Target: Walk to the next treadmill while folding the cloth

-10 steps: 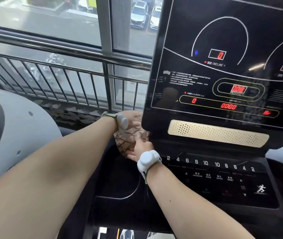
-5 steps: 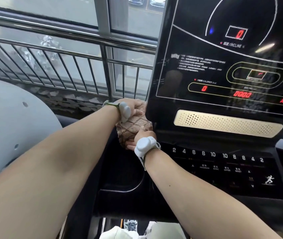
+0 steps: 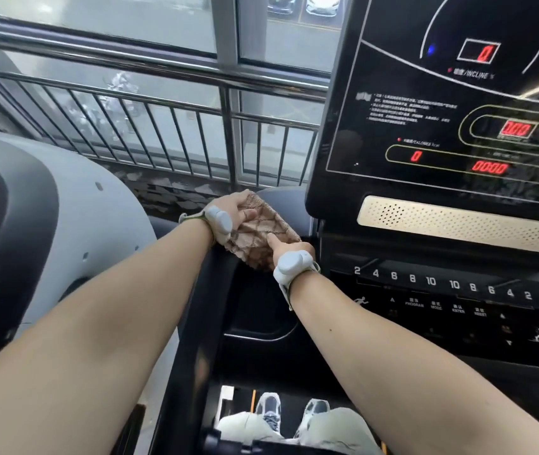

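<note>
Two hands work one brown, diamond-patterned cloth (image 3: pixel 258 231) at the left edge of a treadmill console (image 3: pixel 442 290), just below the lower left corner of its upright display panel (image 3: pixel 425 110). The left hand (image 3: pixel 232 208) grips the cloth's upper end, thumb curled over the fabric; the right hand (image 3: pixel 289 249) holds the lower end, thumb pressed flat on the weave while its other fingers are hidden underneath. Each wrist carries a pale grey band (image 3: pixel 289 262). The cloth lies bunched between the two hands, above the dark recessed tray (image 3: pixel 261 307) in the console's left side.

Compared with a second ago the cloth has been drawn more into the open: it then sat half tucked behind the panel's corner with the right hand covering it, and now more of the pattern shows and the right thumb lies on top. Judged from this, the wiping at the console's left edge looks to be mid-stroke, the hands regripping the cloth rather than leaving it.

The display shows red zeros for incline, calories and time; a perforated cream strip (image 3: pixel 458 221) runs along the panel's lower edge, with a row of numbered keys (image 3: pixel 442 284) beneath. Behind, a metal railing (image 3: pixel 163 126) fronts a window. Two shoes (image 3: pixel 269 408) stand on the belt at the bottom edge.
</note>
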Demonstrator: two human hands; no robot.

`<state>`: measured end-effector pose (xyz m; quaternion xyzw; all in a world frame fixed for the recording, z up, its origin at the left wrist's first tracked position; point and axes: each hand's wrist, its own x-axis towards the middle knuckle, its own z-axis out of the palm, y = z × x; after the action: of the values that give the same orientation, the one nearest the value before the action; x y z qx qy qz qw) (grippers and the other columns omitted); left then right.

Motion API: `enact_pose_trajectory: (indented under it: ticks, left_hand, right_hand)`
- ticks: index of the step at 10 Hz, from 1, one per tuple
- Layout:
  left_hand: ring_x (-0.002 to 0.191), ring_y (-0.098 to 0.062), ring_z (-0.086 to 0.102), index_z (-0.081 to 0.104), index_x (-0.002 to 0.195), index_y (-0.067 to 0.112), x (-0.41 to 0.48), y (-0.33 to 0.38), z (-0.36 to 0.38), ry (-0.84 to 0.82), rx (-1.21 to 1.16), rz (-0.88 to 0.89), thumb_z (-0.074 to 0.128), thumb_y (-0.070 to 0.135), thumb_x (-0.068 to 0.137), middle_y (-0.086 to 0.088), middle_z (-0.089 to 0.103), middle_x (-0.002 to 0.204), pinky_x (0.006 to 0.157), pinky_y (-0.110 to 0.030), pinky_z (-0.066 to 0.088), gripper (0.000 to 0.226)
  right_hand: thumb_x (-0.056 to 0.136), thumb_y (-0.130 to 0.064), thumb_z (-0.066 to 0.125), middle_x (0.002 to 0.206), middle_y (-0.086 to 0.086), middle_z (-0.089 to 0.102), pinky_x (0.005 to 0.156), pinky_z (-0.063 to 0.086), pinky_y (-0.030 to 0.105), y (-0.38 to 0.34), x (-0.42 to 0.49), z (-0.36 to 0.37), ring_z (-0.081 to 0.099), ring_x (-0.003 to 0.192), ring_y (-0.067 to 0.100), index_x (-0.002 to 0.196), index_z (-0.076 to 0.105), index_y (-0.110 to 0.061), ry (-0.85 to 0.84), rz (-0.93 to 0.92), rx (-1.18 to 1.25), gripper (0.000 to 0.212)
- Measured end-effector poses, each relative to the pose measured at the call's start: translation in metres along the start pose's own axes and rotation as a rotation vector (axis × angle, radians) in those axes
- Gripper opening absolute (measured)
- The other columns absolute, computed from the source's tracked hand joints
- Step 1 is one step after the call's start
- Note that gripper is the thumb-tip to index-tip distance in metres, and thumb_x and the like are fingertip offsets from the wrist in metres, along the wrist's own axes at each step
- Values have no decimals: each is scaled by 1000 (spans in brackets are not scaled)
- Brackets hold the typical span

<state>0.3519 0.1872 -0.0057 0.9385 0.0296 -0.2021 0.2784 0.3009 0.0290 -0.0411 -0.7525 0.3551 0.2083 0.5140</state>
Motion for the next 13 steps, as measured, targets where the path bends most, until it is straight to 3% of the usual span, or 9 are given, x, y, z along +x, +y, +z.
enact_pose_trajectory:
  ticks: [1, 2, 4, 5, 6, 7, 9, 11, 13]
  left_hand:
    - [141, -27, 46, 21, 162, 25, -19, -14, 4, -9, -22, -115, 51, 39, 105, -7, 48, 154, 110, -29, 36, 66]
    - [132, -31, 54, 37, 155, 19, -40, -24, 12, 39, -105, -143, 54, 32, 104, -13, 56, 147, 106, -36, 42, 55]
    - [132, -34, 54, 40, 154, 19, -77, -38, 27, 80, -223, -191, 52, 32, 104, -15, 58, 144, 108, -38, 41, 53]
    - [134, -35, 51, 24, 161, 24, -96, -44, 34, 58, -176, -232, 46, 39, 106, -13, 55, 147, 110, -36, 40, 61]
    - [131, -36, 53, 25, 159, 23, -114, -46, 42, 87, -155, -242, 43, 38, 107, -15, 56, 145, 105, -33, 39, 57]
    - [131, -34, 53, 30, 158, 26, -129, -49, 49, 95, -173, -254, 43, 38, 107, -11, 55, 146, 101, -28, 38, 53]
    - [127, -30, 56, 43, 151, 21, -161, -54, 61, 97, -192, -256, 42, 34, 108, -8, 60, 140, 91, -25, 36, 45]
    - [127, -31, 56, 46, 149, 15, -180, -51, 66, 57, -183, -310, 42, 34, 109, -10, 60, 140, 99, -31, 40, 44]
    - [127, -30, 57, 50, 147, 16, -215, -52, 83, 108, -252, -337, 45, 32, 108, -9, 62, 138, 99, -27, 41, 42]
  right_hand:
    - [83, -37, 83, 101, 1, 65, 73, 42, 26, 4, -15, -3, 55, 86, 17, 101, 61, -2, -11, -27, 99, 45]
    - [65, -32, 92, 87, 3, 69, 75, 53, 28, 8, -17, 9, 65, 76, 18, 90, 62, 3, -21, 4, 128, 52]
    - [46, -11, 91, 99, 10, 79, 81, 64, 53, 54, 13, 44, 79, 90, 31, 97, 68, -15, -282, -83, 228, 56]
    - [83, -10, 76, 106, 12, 71, 89, 63, 50, 37, -42, 27, 74, 99, 31, 87, 60, -25, -387, -138, 51, 23]
    - [83, -27, 69, 107, 5, 73, 96, 58, 41, 37, -59, 29, 70, 102, 27, 101, 70, -16, -314, -125, -49, 20]
    - [84, -54, 68, 101, 3, 72, 85, 50, 29, 39, -82, 22, 66, 94, 24, 101, 74, -15, -239, -158, -148, 44]
    - [83, -33, 83, 74, -5, 75, 66, 57, 18, 65, -91, 13, 75, 78, 16, 87, 80, -14, -339, -264, -93, 20]
    - [73, -36, 90, 75, -6, 79, 74, 62, 26, 79, -99, 10, 77, 76, 13, 86, 82, -19, -376, -275, -210, 24]
    - [77, -27, 89, 83, -8, 77, 73, 56, 17, 88, -126, -2, 73, 81, 11, 93, 81, -18, -387, -325, -273, 19]
